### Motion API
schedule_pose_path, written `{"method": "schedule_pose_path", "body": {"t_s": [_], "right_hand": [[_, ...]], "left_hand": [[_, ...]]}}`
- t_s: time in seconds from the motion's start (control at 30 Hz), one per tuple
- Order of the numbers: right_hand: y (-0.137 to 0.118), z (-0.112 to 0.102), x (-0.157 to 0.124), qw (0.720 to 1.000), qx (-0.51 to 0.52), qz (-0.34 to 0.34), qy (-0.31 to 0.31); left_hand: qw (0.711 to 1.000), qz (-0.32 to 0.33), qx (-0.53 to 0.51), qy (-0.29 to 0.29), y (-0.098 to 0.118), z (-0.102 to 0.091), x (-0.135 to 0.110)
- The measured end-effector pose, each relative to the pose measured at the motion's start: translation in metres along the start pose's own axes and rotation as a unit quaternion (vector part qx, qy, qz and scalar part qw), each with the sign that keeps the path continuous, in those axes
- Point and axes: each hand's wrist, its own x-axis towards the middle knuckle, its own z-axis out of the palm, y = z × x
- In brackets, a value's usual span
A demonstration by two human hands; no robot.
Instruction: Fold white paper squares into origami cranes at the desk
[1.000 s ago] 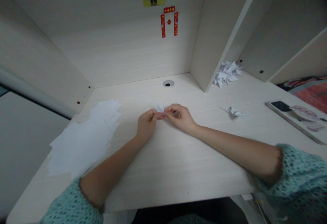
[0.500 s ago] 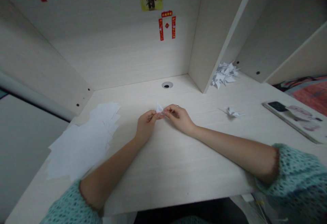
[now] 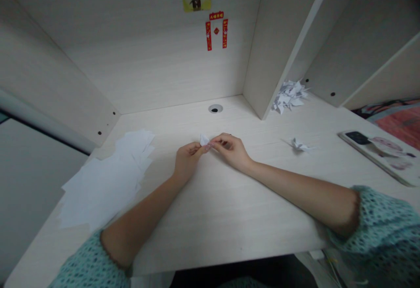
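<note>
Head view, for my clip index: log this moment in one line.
left hand: pinching folded paper | right hand: pinching same piece | left side: overlapping sheets | right side: small paper figure, phone

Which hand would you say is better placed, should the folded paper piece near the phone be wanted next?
Probably the right hand: it is nearer the folded paper piece, with the left hand farther across, though both pinch the small white paper.
</note>
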Motion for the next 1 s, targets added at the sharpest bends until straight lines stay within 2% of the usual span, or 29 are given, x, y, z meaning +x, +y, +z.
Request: {"method": "schedule_pose_path", "body": {"t_s": [0.2, 0.47, 0.63, 0.83, 1.0], "right_hand": [[-0.004, -0.002, 0.002, 0.998, 0.038, 0.004, 0.046], [-0.008, -0.002, 0.002, 0.997, 0.039, -0.008, 0.069], [-0.011, -0.003, 0.002, 0.997, 0.039, -0.026, 0.066], [-0.011, -0.002, 0.003, 0.996, 0.065, 0.031, 0.061], [-0.010, -0.003, 0.003, 0.995, 0.077, 0.021, 0.059]], "left_hand": [[0.999, 0.025, 0.012, -0.024, -0.001, 0.001, -0.002], [0.995, 0.031, 0.080, -0.052, 0.001, 0.002, -0.005], [0.993, 0.036, 0.097, -0.054, 0.000, 0.002, -0.005], [0.989, 0.042, 0.133, -0.048, -0.001, 0.000, -0.006], [0.989, 0.031, 0.135, -0.059, 0.003, 0.000, -0.007]]}}
